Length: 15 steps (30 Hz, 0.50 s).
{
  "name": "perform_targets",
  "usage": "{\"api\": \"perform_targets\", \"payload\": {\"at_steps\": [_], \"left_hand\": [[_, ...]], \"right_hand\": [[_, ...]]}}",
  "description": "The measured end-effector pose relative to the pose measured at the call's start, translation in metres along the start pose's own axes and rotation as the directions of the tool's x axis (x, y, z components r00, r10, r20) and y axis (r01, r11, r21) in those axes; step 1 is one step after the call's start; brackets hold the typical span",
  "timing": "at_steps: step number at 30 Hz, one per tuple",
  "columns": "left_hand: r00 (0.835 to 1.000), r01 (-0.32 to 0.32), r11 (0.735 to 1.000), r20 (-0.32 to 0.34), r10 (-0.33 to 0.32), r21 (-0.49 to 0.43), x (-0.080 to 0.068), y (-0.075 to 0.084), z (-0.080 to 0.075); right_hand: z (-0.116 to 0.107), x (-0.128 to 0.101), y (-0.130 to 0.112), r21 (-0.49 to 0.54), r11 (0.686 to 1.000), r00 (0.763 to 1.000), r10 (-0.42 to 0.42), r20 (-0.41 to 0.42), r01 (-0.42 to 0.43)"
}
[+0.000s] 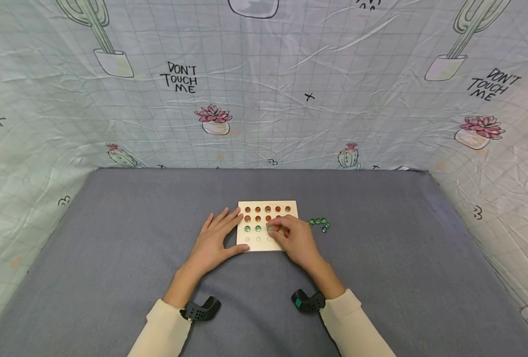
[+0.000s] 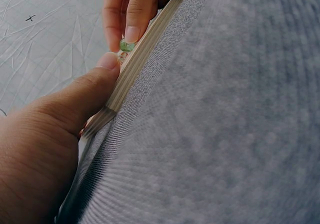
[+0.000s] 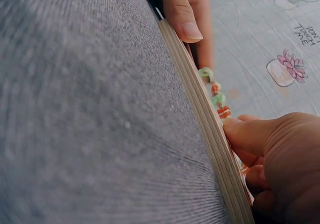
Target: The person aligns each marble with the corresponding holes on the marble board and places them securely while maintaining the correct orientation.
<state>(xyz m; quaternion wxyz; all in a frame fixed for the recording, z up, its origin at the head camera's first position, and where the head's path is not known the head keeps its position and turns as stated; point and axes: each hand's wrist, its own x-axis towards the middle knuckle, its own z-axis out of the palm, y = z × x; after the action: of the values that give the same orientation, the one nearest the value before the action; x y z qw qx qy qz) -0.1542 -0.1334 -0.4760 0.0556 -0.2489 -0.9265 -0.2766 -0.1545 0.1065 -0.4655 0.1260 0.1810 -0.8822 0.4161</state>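
A square wooden board [image 1: 264,247] with rows of small holes lies on the grey cloth. Orange beads [image 1: 267,209] fill its far rows and two green beads [image 1: 252,228] sit in the third row. My left hand [image 1: 236,232] rests flat on the board's left edge, thumb [image 2: 97,81] against the front edge [image 2: 145,46]. My right hand [image 1: 273,229] pinches a green bead [image 2: 127,45] just over the third row. In the right wrist view, beads [image 3: 215,91] stick up above the board's edge [image 3: 210,134].
Several loose green beads [image 1: 319,223] lie on the grey cloth [image 1: 380,277] just right of the board. A cactus-print sheet [image 1: 264,99] hangs behind and at both sides of the table.
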Motion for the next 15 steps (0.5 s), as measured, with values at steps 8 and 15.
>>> {"api": "perform_targets", "payload": {"at_steps": [8,15], "left_hand": [[1.0,0.003,1.0,0.0,-0.003,0.002,-0.0002,0.0003,0.0001],[1.0,0.007,1.0,0.005,-0.007,0.0,0.0004,0.0003,0.0003]], "right_hand": [[0.002,-0.0007,-0.0003,-0.01,0.999,0.999,0.034,0.0,-0.034],[0.0014,-0.0006,-0.0017,0.004,0.999,0.999,0.045,-0.003,-0.045]]}}
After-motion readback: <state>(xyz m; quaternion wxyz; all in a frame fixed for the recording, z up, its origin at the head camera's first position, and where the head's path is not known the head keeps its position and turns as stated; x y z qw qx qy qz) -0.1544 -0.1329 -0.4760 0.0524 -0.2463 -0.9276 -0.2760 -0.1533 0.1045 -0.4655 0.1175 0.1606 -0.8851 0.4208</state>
